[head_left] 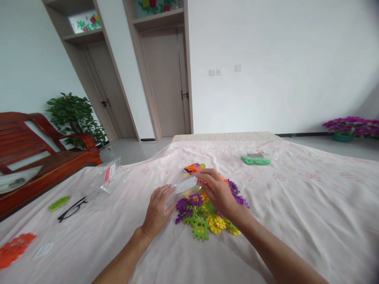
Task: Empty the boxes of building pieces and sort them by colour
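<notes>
A clear plastic box (pixel 187 186) with a pale label is held tilted over a heap of colourful plastic building pieces (pixel 200 228). My left hand (pixel 159 207) grips its left end, fingers on top and thumb below. At the right end, my right hand (pixel 217 191) closes its fingers on the edge. Purple and green lattice pieces, yellow notched discs (pixel 217 223) and orange pieces make up the heap. Part of it is hidden behind the box and my right hand. Just beyond the box lie more orange and purple pieces (pixel 194 168).
On the pale bedsheet (pixel 296 221) lie a clear box with green pieces (pixel 256 158), an empty-looking clear package (pixel 108 177), black glasses (pixel 72 209), a lime green piece (pixel 59 203), orange pieces (pixel 15 249) and a small paper (pixel 43 250). A wooden bench (pixel 44 146) stands left.
</notes>
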A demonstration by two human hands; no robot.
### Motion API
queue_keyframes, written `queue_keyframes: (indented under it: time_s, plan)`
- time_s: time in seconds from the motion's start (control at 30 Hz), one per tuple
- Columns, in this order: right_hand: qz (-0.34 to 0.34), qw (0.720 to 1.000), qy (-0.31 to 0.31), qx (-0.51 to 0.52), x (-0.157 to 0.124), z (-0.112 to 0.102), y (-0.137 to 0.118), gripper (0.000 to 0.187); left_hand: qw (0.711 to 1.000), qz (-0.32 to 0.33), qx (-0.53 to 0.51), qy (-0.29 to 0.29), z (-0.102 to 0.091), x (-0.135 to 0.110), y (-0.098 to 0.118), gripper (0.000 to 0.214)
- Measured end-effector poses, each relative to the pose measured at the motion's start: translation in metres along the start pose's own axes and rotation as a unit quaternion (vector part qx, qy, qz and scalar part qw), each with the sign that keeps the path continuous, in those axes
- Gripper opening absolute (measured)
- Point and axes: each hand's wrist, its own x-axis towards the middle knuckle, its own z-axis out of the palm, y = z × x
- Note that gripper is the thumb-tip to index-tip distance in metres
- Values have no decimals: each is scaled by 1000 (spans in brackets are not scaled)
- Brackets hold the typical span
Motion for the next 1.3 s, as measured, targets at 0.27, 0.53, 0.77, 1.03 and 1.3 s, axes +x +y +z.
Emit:
queue_keyframes:
  time_s: [0.27, 0.53, 0.77, 1.03, 1.3]
  plan:
    - [-36, 996, -74, 17, -8, 19, 4, 59, 1000, 3, -3, -6, 9, 1, -10, 28]
    - [73, 997, 31, -23, -8, 6, 35, 35, 990, -101, 85, 58, 16, 19, -60, 24]
    - [85, 995, -4, -45, -20, 4, 70, 33, 940, -263, 218, 7, 25, 47, -101, 32]
    - [137, 981, 106, -89, -21, -13, 100, 31, 895, -363, 250, -65, 21, 74, -122, 38]
    - [199, 954, 176, -138, -31, -28, 139, 33, 902, -352, 246, -55, 9, 63, -124, 49]
